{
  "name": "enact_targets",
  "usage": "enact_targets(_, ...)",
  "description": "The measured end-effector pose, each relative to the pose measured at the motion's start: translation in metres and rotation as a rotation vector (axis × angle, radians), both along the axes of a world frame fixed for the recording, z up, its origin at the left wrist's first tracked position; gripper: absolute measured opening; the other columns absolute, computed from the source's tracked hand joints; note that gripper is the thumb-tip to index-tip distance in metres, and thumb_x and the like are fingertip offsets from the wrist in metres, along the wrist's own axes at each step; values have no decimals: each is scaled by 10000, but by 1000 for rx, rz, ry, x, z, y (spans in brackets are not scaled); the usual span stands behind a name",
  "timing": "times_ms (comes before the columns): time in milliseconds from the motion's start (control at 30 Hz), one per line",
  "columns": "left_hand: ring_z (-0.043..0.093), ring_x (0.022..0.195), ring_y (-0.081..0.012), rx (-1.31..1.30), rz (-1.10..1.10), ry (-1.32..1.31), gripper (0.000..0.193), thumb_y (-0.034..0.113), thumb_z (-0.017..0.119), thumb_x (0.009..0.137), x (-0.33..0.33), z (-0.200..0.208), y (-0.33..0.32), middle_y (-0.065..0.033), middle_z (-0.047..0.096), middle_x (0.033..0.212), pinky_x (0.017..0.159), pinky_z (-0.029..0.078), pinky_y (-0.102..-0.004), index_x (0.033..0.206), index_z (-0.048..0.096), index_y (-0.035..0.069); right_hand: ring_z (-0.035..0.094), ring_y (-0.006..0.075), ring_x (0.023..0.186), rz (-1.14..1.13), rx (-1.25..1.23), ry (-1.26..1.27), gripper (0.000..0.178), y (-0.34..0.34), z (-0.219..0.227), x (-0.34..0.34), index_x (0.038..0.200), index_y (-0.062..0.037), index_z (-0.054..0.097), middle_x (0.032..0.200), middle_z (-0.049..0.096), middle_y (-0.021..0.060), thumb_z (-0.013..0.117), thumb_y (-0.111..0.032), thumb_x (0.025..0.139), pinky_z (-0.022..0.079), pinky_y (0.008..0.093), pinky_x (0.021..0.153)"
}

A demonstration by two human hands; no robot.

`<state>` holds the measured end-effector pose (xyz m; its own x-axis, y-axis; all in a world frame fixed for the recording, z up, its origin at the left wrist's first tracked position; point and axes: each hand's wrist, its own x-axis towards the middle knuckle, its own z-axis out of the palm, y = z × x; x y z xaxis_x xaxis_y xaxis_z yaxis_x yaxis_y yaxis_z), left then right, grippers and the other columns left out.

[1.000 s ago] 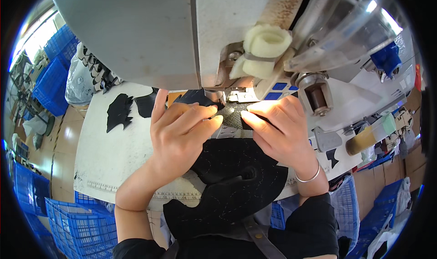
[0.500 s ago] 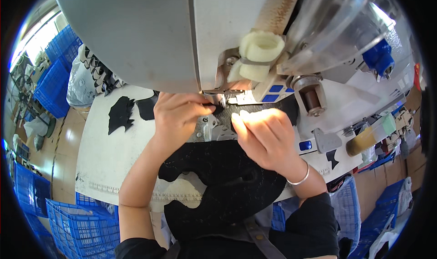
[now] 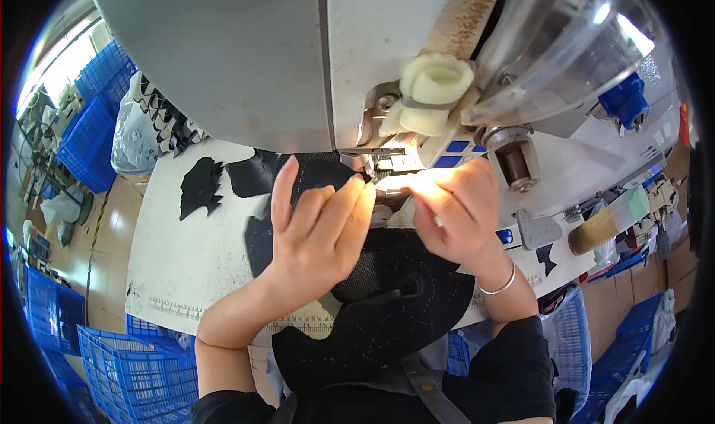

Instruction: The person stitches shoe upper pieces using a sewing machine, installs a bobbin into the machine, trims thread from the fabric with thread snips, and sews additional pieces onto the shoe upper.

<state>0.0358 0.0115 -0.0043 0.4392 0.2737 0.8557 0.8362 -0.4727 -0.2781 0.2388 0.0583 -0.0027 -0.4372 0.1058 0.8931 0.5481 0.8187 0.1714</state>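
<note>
Beneath the head of a sewing machine [image 3: 372, 145], both my hands are close to the lit needle area. My left hand [image 3: 316, 234] lies just left of the needle, its fingertips pinched on the edge of a black fabric piece [image 3: 402, 312] and its little finger raised. The fabric spreads over the white work table and hangs down toward my lap. My right hand [image 3: 458, 212] is closed just right of the needle, fingertips together by the presser foot. Glare hides what is between them.
Two black cut pieces [image 3: 201, 189] [image 3: 252, 174] lie on the table [image 3: 171, 253] at left. A clear plastic shield [image 3: 566, 52] and a bobbin [image 3: 512, 162] are at right. Blue crates [image 3: 134, 372] and a bagged bundle [image 3: 135, 137] stand around the table.
The black fabric has been swung round, so part of it now lies left of the needle. My left hand has come nearer and right; my right hand has shifted slightly away and right.
</note>
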Motion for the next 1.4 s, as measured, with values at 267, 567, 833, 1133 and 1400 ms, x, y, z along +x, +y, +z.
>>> enact_targets(267,569,685,-170,-145,-201,-211,131,-12,671,651,-20,5,20,-12,683,836,992,396,-439,753,681,69,562,348,865,-176,-761,110,312,64,-10,33,924,-18,617,961,606,138,756,-195,707,438,431,761)
enact_targets(567,598,816,-303,-240,-94,-421,114,10,689,781,-53,13,43,-97,683,843,746,456,-366,892,700,32,672,295,776,-276,-108,235,255,90,-30,29,936,-15,649,861,662,143,729,-106,712,528,385,646)
enact_targets(833,611,828,-249,-469,-56,-304,118,62,700,780,-73,6,54,-87,660,842,982,364,-440,897,685,64,664,313,988,-799,-597,-377,363,41,-73,57,1120,-26,648,1136,659,177,543,13,774,560,378,785)
enact_targets(1133,645,859,-290,-1229,643,-207,451,113,862,552,-306,-87,63,-131,661,883,777,500,-402,938,644,30,519,357,1211,19,-968,-462,666,-45,-34,43,1308,-1,495,1326,525,226,733,-325,777,415,416,1015)
enact_targets(1400,585,698,-206,-1099,468,-448,438,-11,825,574,-281,-96,32,-95,607,768,633,459,-320,966,631,14,513,304,1025,-96,-820,-403,725,-46,-23,38,1302,10,488,1120,557,140,799,-227,692,423,401,898)
